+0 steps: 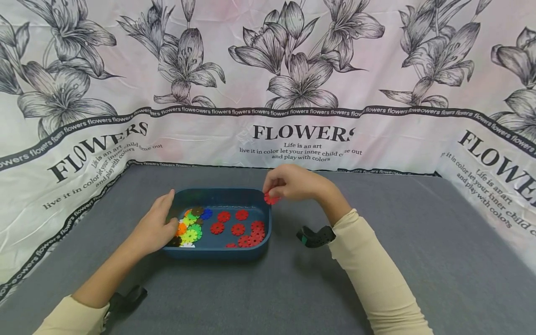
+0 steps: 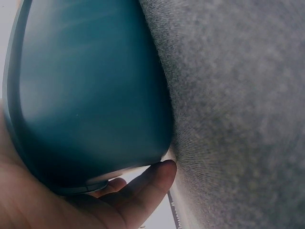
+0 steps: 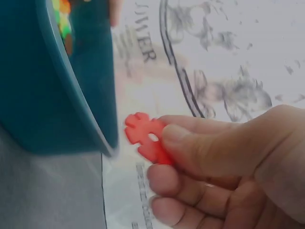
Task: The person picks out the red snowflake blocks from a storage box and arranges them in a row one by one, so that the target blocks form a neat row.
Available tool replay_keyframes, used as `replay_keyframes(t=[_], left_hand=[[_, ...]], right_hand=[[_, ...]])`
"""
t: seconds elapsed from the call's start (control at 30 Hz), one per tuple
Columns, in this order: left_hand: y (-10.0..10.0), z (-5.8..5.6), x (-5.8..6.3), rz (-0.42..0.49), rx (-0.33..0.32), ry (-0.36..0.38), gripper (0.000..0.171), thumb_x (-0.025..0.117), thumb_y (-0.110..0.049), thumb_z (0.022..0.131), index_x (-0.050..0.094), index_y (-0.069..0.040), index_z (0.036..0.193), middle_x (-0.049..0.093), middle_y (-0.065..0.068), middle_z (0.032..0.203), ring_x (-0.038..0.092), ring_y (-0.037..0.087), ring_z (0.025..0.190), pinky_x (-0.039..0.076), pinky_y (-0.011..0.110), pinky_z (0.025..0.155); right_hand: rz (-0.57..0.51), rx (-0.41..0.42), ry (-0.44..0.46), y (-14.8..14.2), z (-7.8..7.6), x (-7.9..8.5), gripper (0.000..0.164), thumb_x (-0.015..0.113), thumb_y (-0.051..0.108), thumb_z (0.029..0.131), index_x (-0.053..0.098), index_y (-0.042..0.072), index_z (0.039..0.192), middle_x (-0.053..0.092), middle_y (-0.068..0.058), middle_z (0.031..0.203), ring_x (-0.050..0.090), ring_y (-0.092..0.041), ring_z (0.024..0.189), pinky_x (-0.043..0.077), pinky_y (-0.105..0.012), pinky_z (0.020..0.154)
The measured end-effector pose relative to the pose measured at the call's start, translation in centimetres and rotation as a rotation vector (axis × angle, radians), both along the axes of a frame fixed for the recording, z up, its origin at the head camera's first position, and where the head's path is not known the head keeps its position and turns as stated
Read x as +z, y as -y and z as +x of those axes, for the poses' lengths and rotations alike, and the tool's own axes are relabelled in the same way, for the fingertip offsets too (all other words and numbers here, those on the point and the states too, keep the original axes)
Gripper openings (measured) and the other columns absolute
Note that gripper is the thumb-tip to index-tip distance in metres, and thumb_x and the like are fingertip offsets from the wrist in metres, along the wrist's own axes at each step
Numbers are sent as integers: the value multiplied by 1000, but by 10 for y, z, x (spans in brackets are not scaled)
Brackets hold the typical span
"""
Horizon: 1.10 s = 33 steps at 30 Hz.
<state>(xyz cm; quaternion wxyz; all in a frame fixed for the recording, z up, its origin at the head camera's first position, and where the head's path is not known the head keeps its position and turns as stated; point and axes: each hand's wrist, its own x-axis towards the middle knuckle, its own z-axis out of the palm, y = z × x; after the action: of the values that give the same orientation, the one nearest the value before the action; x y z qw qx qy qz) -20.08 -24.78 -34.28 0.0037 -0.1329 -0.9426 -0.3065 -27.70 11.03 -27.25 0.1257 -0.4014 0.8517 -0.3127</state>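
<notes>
A blue tub (image 1: 217, 253) holds notched plastic discs. My left hand (image 1: 156, 225) grips its left end, the thumb over the rim and the fingers along the outer wall, as the left wrist view of the tub (image 2: 90, 95) also shows. Between thumb and forefinger, my right hand (image 1: 293, 181) pinches a red notched disc (image 3: 143, 131) just off the tub's back right corner. Several red discs (image 1: 237, 229) lie spread over the right half inside. Mixed discs (image 1: 190, 232) in yellow, green, orange, brown, black and white are heaped at the left, beside a blue disc (image 1: 206, 213).
Grey cloth (image 1: 293, 298) covers the table. A white sheet with printed flowers (image 1: 301, 83) hangs behind and at both sides. Black straps (image 1: 316, 236) are at the right wrist, and another black strap (image 1: 130, 300) is at the left wrist.
</notes>
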Motion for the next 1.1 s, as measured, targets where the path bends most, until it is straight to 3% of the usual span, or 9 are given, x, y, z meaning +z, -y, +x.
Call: replay_keyframes(t=[0.23, 0.57, 0.77, 1.1], left_hand=[[0, 1, 1, -1, 2, 5, 76, 50, -5, 96, 5, 9, 157, 12, 35, 157, 20, 55, 140, 22, 72, 105], [0, 1, 1, -2, 11, 9, 76, 49, -6, 97, 5, 8, 157, 11, 34, 158, 20, 55, 141, 22, 72, 105], [-1, 1, 0, -9, 11, 7, 76, 48, -6, 96, 6, 8, 157, 12, 34, 158, 19, 54, 141, 24, 72, 104], [1, 0, -1, -3, 5, -3, 75, 47, -5, 96, 6, 9, 157, 12, 34, 158, 20, 54, 141, 23, 72, 105]], right_hand=[[92, -68, -8, -18, -11, -4, 19, 62, -10, 87, 74, 1, 97, 71, -3, 85, 63, -17, 72, 52, -31, 66], [116, -169, 150, -23, -24, -28, 13, 64, -10, 86, 69, -1, 94, 68, -8, 78, 64, -21, 68, 56, -38, 68], [119, -158, 259, -23, -33, -44, 12, 63, -12, 86, 67, -3, 93, 68, -10, 78, 67, -22, 69, 58, -38, 68], [173, -194, 239, -20, -34, -52, 12, 63, -9, 86, 68, -1, 93, 70, -9, 81, 69, -22, 69, 58, -36, 66]])
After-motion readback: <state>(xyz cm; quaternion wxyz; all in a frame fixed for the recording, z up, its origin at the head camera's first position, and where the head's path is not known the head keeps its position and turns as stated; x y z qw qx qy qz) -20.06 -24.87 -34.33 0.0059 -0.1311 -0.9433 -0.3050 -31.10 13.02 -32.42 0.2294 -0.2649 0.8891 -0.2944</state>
